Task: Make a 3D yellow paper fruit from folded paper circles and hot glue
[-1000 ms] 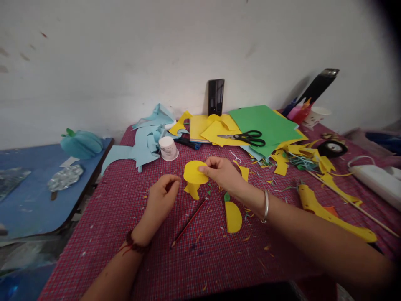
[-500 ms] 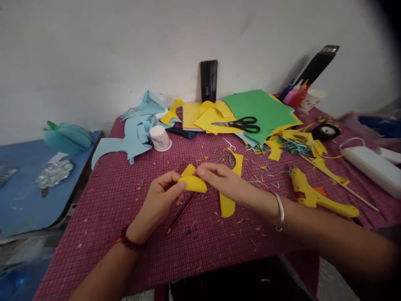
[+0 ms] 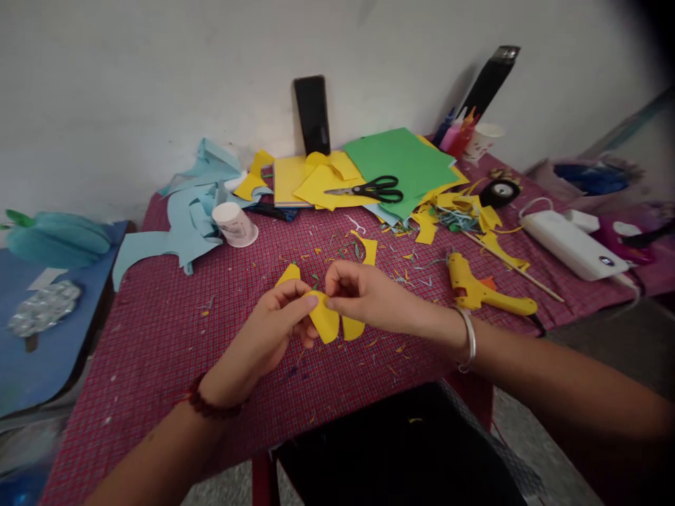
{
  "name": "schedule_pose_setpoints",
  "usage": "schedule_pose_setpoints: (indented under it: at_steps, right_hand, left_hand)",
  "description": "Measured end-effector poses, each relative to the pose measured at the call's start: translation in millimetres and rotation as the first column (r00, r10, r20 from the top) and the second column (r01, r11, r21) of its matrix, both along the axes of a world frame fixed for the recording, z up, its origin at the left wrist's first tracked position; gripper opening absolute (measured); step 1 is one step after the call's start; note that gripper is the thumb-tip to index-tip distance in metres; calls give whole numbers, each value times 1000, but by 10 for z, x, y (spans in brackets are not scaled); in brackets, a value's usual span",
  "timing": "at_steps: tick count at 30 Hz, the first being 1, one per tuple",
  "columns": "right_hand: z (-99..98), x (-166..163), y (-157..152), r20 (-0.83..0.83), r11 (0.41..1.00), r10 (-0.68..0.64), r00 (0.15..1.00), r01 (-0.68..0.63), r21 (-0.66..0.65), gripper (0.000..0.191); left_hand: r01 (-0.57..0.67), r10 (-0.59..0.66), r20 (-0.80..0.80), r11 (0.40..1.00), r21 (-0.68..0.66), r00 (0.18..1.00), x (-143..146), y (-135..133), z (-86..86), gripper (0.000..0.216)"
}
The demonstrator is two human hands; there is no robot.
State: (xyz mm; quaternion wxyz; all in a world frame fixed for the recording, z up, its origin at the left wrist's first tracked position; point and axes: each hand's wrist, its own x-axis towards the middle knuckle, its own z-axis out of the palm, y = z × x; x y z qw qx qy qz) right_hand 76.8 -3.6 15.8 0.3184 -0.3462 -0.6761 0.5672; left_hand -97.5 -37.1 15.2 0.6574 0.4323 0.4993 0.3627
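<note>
My left hand (image 3: 277, 320) pinches a small cut piece of yellow paper (image 3: 325, 325) between thumb and fingers above the table. From the other side, my right hand (image 3: 372, 295) has its fingers curled, thumb and fingertips closed on the paper's upper right edge. A curved yellow paper offcut (image 3: 353, 329) lies on the cloth, partly covered by my right hand. Another yellow scrap (image 3: 288, 274) shows just behind my left fingers.
Black-handled scissors (image 3: 377, 190) rest on yellow and green paper (image 3: 406, 165). A paper cup (image 3: 235, 225) stands by blue scraps (image 3: 193, 218). To the right are a yellow glue gun (image 3: 485, 288), a wooden stick (image 3: 519, 270) and a white power strip (image 3: 572, 246). A phone (image 3: 312, 116) leans on the wall.
The yellow paper has turned from lying sideways to hanging downward. My right hand's fingers have curled in onto its edge. The whole view has shifted to the right.
</note>
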Motion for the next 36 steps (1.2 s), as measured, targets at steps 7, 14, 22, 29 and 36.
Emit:
schedule_pose_setpoints:
  at_steps: [7,14,22,29,36]
  right_hand:
    - [-117,163,-133,-60,994,-109,992,108,-20,13]
    - [-245,378,-98,-57,961,-273,960,270,-56,14]
    - [-353,459,-312,9,920,-374,927,372,-122,8]
    - [-393,371,-409,99,921,-387,917,390,-16,10]
    - [-467,369,-434,164,910,-414,895,405,85,11]
  left_hand:
    - [36,-28,-114,997,69,993,163,-84,-76,15]
    - [193,206,-570,806,560,795,52,-20,-138,5]
    - [652,361,-793,451,609,491,-47,-28,-364,8]
    - [676,116,-812,494,547,572,-56,-8,-395,7]
    - [670,84,-820,532,517,566,-72,-12,-401,11]
